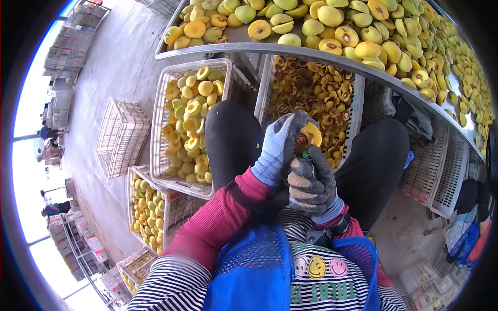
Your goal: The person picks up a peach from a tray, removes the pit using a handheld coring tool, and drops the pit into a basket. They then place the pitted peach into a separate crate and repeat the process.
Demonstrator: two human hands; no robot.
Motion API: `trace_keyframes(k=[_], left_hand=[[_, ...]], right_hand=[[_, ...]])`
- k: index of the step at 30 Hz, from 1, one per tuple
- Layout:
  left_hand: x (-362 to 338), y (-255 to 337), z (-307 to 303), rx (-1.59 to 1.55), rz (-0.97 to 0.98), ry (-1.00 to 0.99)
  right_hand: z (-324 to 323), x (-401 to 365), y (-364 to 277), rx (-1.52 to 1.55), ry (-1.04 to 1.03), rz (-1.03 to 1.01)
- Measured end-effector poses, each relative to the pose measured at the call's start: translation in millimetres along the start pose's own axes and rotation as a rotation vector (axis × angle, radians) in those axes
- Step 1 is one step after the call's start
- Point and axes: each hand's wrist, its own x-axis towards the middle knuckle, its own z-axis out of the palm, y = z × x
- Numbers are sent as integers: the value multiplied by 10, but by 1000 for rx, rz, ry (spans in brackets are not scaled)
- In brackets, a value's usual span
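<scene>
My left hand, in a blue and grey glove, is closed around a cut yellow peach above my lap. Its brown pit area faces my right hand. That hand, also gloved, is closed on a small tool with a green part showing at the fingers. The tool's tip is hidden against the fruit, and I cannot make out its kind. Beneath both hands, between my knees, stands a crate of brownish cut peach pieces.
A metal table edge runs above my knees, its top heaped with peaches. On my left stand a crate of yellow halves, another filled crate and a white crate. Stacked crates are at right.
</scene>
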Motion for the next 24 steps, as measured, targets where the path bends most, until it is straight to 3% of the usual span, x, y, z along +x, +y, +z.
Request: trace_keyframes(k=[1,3,5,7,11,13,17,18,22,24], left_hand=[[37,30,6,-143,-248,67],[122,-96,-165,-88,-32,-190],[241,193,-246,137,-47,-556],[173,446,-191,-27,-308,-616],[-23,338,17,-180,-307,-427],[-86,241,118,-331,-385,-161],[-84,129,153,-35,-144,-169],[-81,161,152,-132,-298,-154],[-65,81,169,-170,-300,-90],[-28,79,166,-339,-547,-60]], right_hand=[[9,-11,-2,-24,20,-9],[75,-42,4,-18,49,-15],[106,-53,19,-28,71,32],[81,-12,51,-53,49,61],[77,25,76,33,-49,15],[21,3,29,-16,-43,-28],[-65,-44,-59,-23,-50,-38],[-75,-57,-52,-29,-35,-52],[-189,-78,-103,-54,-55,-38],[-231,-102,-123,-53,-61,-24]])
